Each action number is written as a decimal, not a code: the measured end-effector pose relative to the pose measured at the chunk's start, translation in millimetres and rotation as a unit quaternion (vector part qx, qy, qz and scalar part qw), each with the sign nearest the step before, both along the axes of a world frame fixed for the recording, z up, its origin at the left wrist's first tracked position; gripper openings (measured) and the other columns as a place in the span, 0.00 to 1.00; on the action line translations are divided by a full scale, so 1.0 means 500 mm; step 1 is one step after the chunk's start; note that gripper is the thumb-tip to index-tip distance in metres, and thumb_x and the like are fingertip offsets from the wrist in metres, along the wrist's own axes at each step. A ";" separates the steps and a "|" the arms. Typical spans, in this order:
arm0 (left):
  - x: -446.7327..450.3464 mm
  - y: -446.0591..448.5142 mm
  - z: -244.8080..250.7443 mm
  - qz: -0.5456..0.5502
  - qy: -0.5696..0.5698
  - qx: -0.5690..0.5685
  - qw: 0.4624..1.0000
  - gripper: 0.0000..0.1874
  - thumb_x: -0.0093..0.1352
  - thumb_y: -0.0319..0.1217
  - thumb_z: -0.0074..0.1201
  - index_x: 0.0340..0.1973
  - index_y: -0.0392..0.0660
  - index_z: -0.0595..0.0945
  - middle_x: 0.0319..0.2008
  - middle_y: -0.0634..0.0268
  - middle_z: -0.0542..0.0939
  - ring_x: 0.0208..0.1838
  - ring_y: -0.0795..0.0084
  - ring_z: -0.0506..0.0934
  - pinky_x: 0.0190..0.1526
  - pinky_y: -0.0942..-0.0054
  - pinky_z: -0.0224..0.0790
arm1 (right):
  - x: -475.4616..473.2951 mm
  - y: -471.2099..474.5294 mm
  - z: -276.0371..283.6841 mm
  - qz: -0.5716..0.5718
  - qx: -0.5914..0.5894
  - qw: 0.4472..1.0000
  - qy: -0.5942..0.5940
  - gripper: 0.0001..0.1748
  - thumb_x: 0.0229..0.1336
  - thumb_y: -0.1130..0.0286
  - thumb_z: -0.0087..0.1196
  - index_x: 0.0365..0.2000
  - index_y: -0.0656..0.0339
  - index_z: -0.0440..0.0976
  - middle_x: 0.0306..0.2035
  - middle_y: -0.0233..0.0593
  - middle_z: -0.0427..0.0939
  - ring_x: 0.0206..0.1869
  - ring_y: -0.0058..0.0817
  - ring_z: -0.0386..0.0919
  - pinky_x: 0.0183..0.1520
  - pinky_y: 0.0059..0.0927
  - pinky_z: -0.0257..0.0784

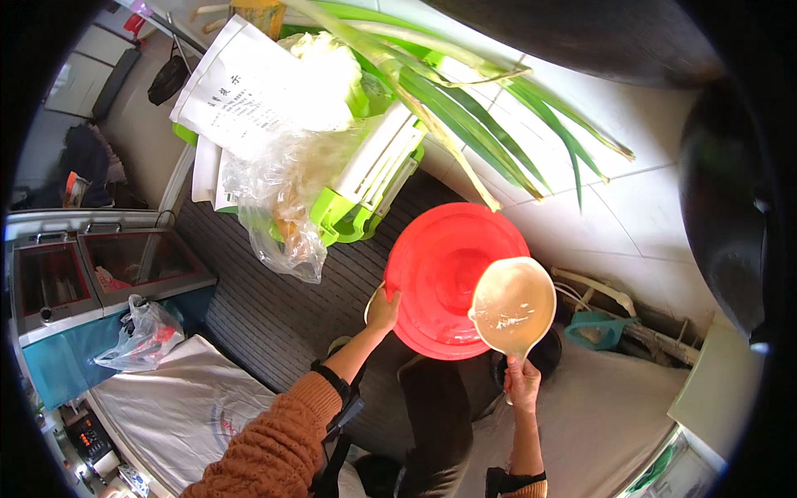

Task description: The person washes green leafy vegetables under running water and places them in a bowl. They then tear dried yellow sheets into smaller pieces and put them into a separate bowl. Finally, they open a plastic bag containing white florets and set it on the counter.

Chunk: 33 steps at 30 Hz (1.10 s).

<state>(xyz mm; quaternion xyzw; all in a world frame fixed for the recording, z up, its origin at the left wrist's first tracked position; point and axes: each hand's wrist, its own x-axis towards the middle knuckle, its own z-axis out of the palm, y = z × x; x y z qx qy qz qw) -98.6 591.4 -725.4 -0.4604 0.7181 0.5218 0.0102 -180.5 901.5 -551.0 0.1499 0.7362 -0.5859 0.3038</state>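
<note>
My left hand [383, 309] grips the left rim of a red plastic basin [429, 274]. A pale curved edge shows beside that hand; I cannot tell what it belongs to. In my right hand [522, 381] is the handle of a cream-coloured water scoop [514, 305]. The scoop is over the basin's lower right side and covers part of it. Light glints inside the scoop, and its contents look like clear liquid. Wet-looking highlights also show on the basin's inner surface.
Long green scallions [461, 106] hang across a tiled wall [622, 211]. Upper left of the basin stand a green-and-white rack [373, 180], a cabbage [330, 75] and a clear plastic bag [280, 205]. A glass-lidded chest freezer [143, 255] lies left; a teal strainer [594, 330] lies right.
</note>
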 end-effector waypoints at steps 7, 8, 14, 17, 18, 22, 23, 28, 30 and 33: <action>0.023 -0.027 0.170 -0.154 -0.049 0.067 0.985 0.21 0.72 0.43 0.50 0.46 0.36 0.77 0.39 0.55 0.82 0.41 0.64 0.81 0.45 0.68 0.72 | 0.088 -0.035 0.092 0.011 0.031 0.999 -0.017 0.21 0.60 0.56 0.62 0.19 0.60 0.72 0.11 0.22 0.65 0.13 0.10 0.61 0.15 0.18 0.54; 0.025 -0.030 0.219 -0.152 -0.007 0.112 0.982 0.20 0.73 0.44 0.48 0.46 0.37 0.77 0.39 0.57 0.82 0.41 0.67 0.80 0.44 0.70 0.72 | 0.107 -0.040 0.115 0.013 0.035 0.999 -0.015 0.22 0.59 0.54 0.62 0.19 0.60 0.73 0.12 0.22 0.65 0.13 0.10 0.60 0.16 0.18 0.54; 0.065 -0.009 0.579 -0.254 0.140 0.184 0.939 0.20 0.78 0.44 0.39 0.51 0.41 0.75 0.45 0.64 0.79 0.44 0.74 0.78 0.45 0.74 0.71 | 0.225 -0.040 0.332 -0.022 -0.035 0.999 -0.031 0.20 0.60 0.54 0.61 0.23 0.60 0.75 0.13 0.23 0.66 0.14 0.10 0.60 0.16 0.18 0.54; 0.063 0.031 0.741 -0.365 0.079 0.094 0.923 0.24 0.77 0.45 0.40 0.59 0.41 0.69 0.54 0.63 0.74 0.54 0.73 0.74 0.52 0.68 0.68 | 0.288 -0.022 0.466 -0.060 -0.038 0.996 -0.054 0.21 0.61 0.53 0.60 0.24 0.61 0.75 0.14 0.23 0.67 0.15 0.10 0.61 0.16 0.19 0.55; 0.066 0.055 0.792 -0.360 0.122 0.120 0.917 0.22 0.76 0.39 0.46 0.60 0.38 0.67 0.49 0.52 0.77 0.52 0.66 0.76 0.53 0.70 0.66 | 0.309 -0.008 0.510 -0.065 -0.021 0.996 -0.052 0.22 0.61 0.53 0.60 0.23 0.62 0.75 0.14 0.23 0.67 0.15 0.10 0.61 0.16 0.19 0.55; 0.069 0.175 0.974 -0.457 0.123 0.235 0.849 0.31 0.74 0.34 0.50 0.66 0.40 0.54 0.55 0.56 0.74 0.56 0.71 0.73 0.57 0.69 0.64 | 0.391 0.091 0.662 -0.101 -0.066 0.992 -0.027 0.28 0.59 0.45 0.58 0.22 0.61 0.71 0.14 0.26 0.66 0.15 0.12 0.61 0.17 0.21 0.57; 0.062 0.212 1.009 -0.495 0.111 0.205 0.837 0.31 0.74 0.31 0.50 0.67 0.40 0.54 0.57 0.57 0.73 0.55 0.75 0.73 0.56 0.72 0.66 | 0.411 0.124 0.696 -0.121 -0.062 0.991 -0.022 0.28 0.59 0.44 0.58 0.22 0.61 0.71 0.14 0.26 0.66 0.15 0.12 0.61 0.17 0.21 0.56; 0.060 0.453 1.118 -0.519 0.173 0.281 0.789 0.30 0.73 0.25 0.52 0.67 0.38 0.57 0.51 0.59 0.76 0.51 0.76 0.74 0.50 0.76 0.70 | 0.484 0.316 0.836 -0.218 -0.060 0.974 -0.031 0.28 0.59 0.44 0.58 0.22 0.61 0.70 0.13 0.26 0.65 0.14 0.14 0.60 0.16 0.21 0.54; 0.051 0.568 1.141 -0.558 0.187 0.281 0.758 0.29 0.73 0.24 0.51 0.67 0.38 0.59 0.49 0.61 0.77 0.47 0.79 0.75 0.46 0.78 0.70 | 0.513 0.418 0.884 -0.219 -0.022 0.975 0.011 0.27 0.60 0.47 0.58 0.22 0.62 0.71 0.13 0.27 0.66 0.14 0.14 0.61 0.16 0.22 0.56; 0.042 0.759 1.153 -0.567 0.160 0.333 0.736 0.29 0.72 0.24 0.51 0.68 0.40 0.61 0.48 0.66 0.77 0.40 0.85 0.74 0.41 0.83 0.68 | 0.542 0.564 0.917 -0.270 0.026 0.963 0.004 0.24 0.63 0.52 0.57 0.21 0.62 0.71 0.14 0.27 0.68 0.15 0.14 0.63 0.17 0.23 0.59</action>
